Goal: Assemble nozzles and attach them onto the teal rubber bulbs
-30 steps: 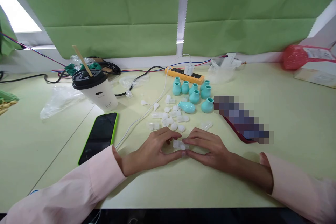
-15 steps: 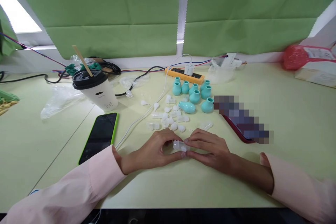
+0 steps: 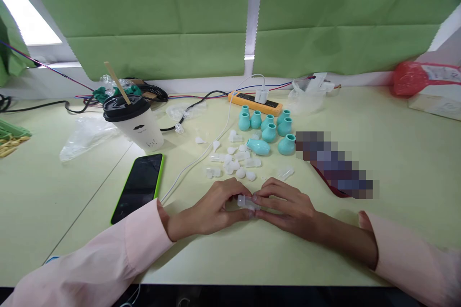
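Observation:
Between both hands lies a small translucent plastic tube [image 3: 245, 202], held level just above the table near its front. My left hand [image 3: 219, 206] pinches it between thumb and fingers. From the other side, my right hand [image 3: 288, 205] has its fingers closed on the tube's right end, which they partly cover. Beyond the hands are several loose clear tubes [image 3: 253, 162] and white teardrop-shaped pieces [image 3: 251, 176]. Behind those, several turquoise bulbs [image 3: 287, 144] stand with their mouths up, and one turquoise bulb [image 3: 258, 147] lies on its side.
A lidded paper cup [image 3: 144, 132] with a wooden stirrer and a green-edged phone [image 3: 139, 184] are on the left. A white cable [image 3: 194, 159] runs to an orange power strip [image 3: 236, 99]. On the right lies a dark red phone-like object [image 3: 329, 180], partly blurred out.
The view has shifted slightly, moving the table items a little to the right. Both hands keep hold of the tube, with only a slight shift of fingers.

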